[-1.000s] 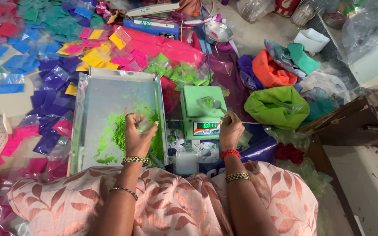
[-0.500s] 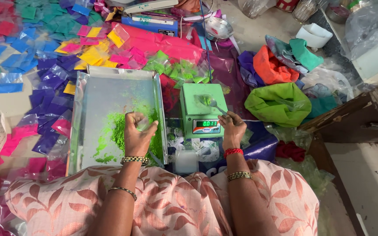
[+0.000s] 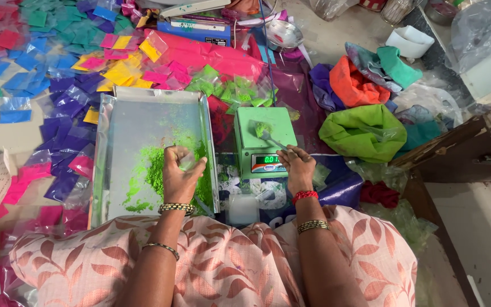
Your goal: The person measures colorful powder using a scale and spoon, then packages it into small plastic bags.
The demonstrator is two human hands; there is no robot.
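left hand [image 3: 180,173] fisted on a small bag over green powder [image 3: 157,173] in tray [image 3: 143,108], right hand [image 3: 296,166] gripping spoon [image 3: 269,136] on scale [image 3: 263,142] ahead

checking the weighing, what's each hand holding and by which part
Right hand holds a spoon by its handle end; left hand pinches a small clear packet.

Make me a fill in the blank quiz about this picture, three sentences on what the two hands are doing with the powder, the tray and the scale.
1. The left hand rests over a pile of ____ powder in the metal tray.
2. The right hand holds a ____ over the scale.
3. The scale's platform is coloured ____.

Missing words: green; spoon; green
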